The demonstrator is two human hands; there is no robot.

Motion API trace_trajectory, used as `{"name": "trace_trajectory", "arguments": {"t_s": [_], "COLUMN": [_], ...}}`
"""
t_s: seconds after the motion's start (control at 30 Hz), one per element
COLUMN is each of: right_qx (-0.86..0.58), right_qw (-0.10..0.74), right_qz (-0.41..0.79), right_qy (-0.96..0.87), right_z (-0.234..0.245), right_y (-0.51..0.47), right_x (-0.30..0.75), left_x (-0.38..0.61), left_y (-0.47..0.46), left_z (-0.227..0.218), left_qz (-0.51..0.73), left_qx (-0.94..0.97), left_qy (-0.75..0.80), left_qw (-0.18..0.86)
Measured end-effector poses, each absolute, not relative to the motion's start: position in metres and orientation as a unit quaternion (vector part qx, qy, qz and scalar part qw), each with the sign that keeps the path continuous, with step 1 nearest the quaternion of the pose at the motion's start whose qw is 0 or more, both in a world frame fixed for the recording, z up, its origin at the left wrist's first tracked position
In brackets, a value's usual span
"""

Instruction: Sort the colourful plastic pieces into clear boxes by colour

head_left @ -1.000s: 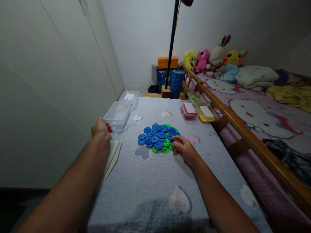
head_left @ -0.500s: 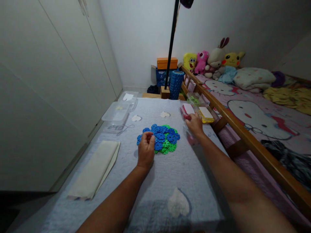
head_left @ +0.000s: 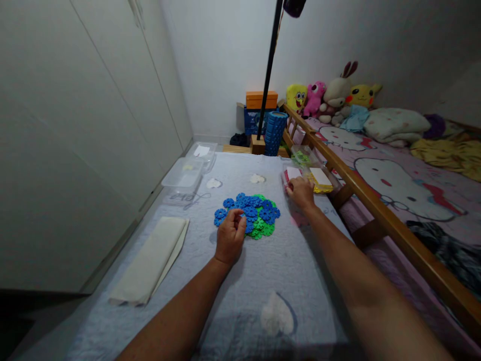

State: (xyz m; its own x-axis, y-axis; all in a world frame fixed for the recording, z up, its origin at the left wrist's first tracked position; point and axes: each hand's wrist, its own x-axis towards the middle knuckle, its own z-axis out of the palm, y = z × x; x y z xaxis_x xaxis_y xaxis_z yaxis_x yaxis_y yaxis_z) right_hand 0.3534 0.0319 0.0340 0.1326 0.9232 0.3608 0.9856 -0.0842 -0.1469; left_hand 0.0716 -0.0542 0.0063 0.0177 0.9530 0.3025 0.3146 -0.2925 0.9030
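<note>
A loose pile of flower-shaped plastic discs, blue (head_left: pixel 250 211) and green (head_left: pixel 259 228), lies in the middle of the cloth-covered table. At the pile's near left edge is my left hand (head_left: pixel 231 238), its fingers curled and thumb drawn in; whatever they may hold is hidden. My right hand (head_left: pixel 301 193) reaches to the near edge of a clear plastic box (head_left: pixel 284 173) with red pieces and a white card (head_left: pixel 293 173). Its fingers are bent at the box, and their tips are hidden. Just right of that hand sit yellow pieces (head_left: pixel 322 189) under another white card (head_left: pixel 320 175).
Clear plastic containers (head_left: pixel 182 175) stand at the table's far left, with a folded cream cloth (head_left: pixel 152 260) nearer. Behind the red box is a box of green pieces (head_left: pixel 301 156). A wooden bed rail (head_left: pixel 361 193) runs along the right. A black pole (head_left: pixel 267 75) rises beyond the table.
My left hand has moved slightly right along the pile's near edge. My right hand remains at the red box, its fingers slightly shifted. The whole view has shifted a little.
</note>
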Motion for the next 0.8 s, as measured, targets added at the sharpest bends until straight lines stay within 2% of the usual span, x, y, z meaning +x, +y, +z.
{"name": "trace_trajectory", "arguments": {"t_s": [0.3,0.47,0.57,0.7,0.8], "right_qx": [-0.678,-0.625,-0.612,-0.704,-0.763], "right_qw": [0.151,0.145,0.213,0.344,0.372], "right_qz": [-0.064,0.040,0.109,0.033,0.010], "right_qy": [-0.717,-0.766,-0.754,-0.620,-0.528], "right_z": [0.040,0.055,0.062,0.051,0.029], "right_y": [-0.064,-0.105,-0.099,-0.063,-0.041], "right_x": [0.322,0.312,0.327,0.363,0.382], "left_x": [0.077,0.092,0.106,0.128,0.142], "left_y": [-0.064,-0.081,-0.090,-0.098,-0.099], "left_z": [0.012,0.024,0.026,0.016,0.006], "left_qz": [0.479,0.424,0.376,0.348,0.343], "left_qx": [0.678,0.748,0.788,0.806,0.797], "left_qy": [0.467,0.392,0.349,0.344,0.364], "left_qw": [0.305,0.327,0.339,0.333,0.339]}}
